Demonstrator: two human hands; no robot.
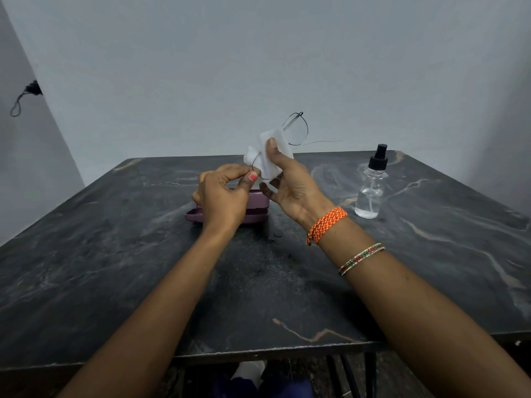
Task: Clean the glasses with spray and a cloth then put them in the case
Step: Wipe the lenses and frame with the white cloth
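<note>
Both hands raised: left hand [222, 193] pinching glasses [296, 129] rim, right hand [290, 179] clasping cloth [268, 162] around lens.

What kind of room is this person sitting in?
Probably a plain room in a home or small workspace, not a shop or lab. A dark marble-patterned table stands against bare pale walls, and it holds only a clear spray bottle and a purple glasses case.
</note>
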